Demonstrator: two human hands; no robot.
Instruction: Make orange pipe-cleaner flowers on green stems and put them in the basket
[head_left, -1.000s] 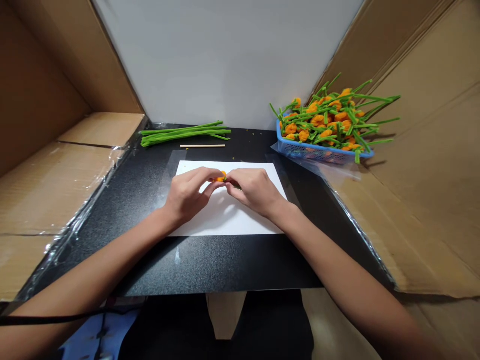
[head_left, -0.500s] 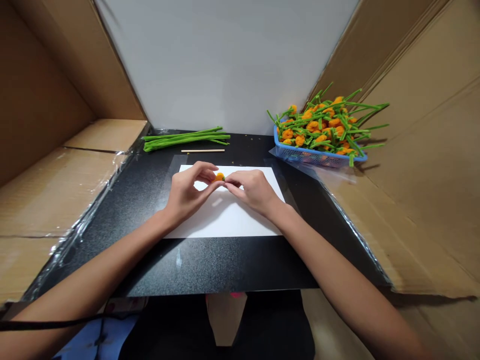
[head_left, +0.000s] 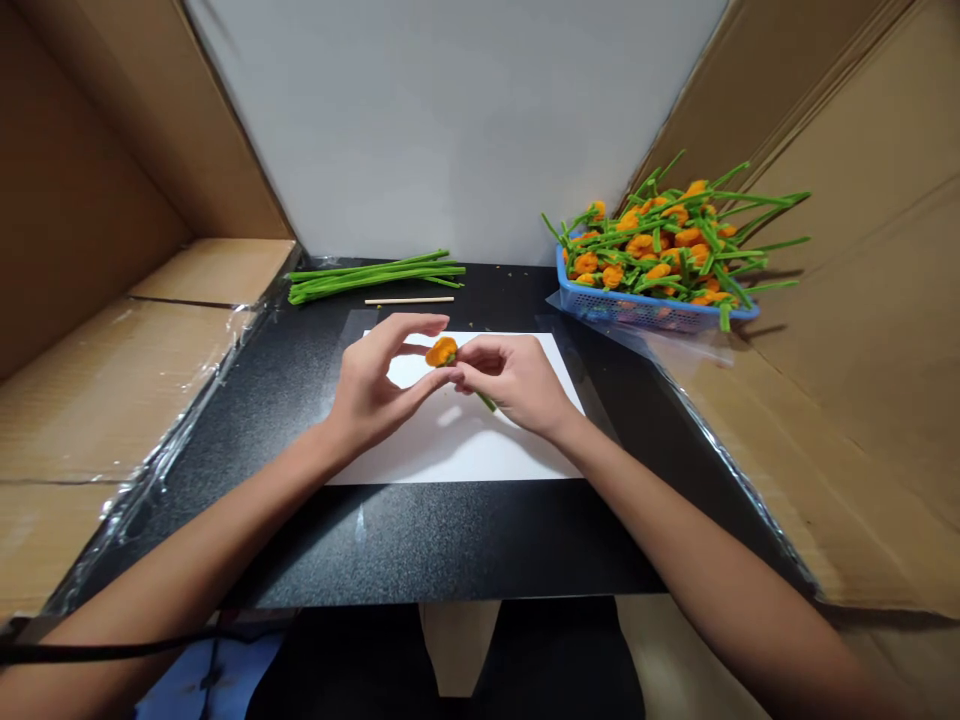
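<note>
An orange pipe-cleaner flower [head_left: 442,351] with a green base is held up over the white sheet [head_left: 465,455]. My right hand [head_left: 517,380] pinches it just below the head, and a short length of its green stem [head_left: 487,401] shows under those fingers. Around the flower's left side curves my left hand [head_left: 382,375], its fingers apart and arched above the head. The left thumb tip meets the right fingertips beneath the flower; whether it also presses the stem is hidden.
Green pipe cleaners [head_left: 375,277] lie in a bundle at the back of the black table [head_left: 450,540], with a thin wooden stick [head_left: 409,300] in front. A blue basket [head_left: 652,308] heaped with orange flowers stands back right. Cardboard walls [head_left: 862,330] flank both sides.
The flower has turned so more of its orange head and some stem show. My left fingers have spread wider from it. The camera view has shifted slightly.
</note>
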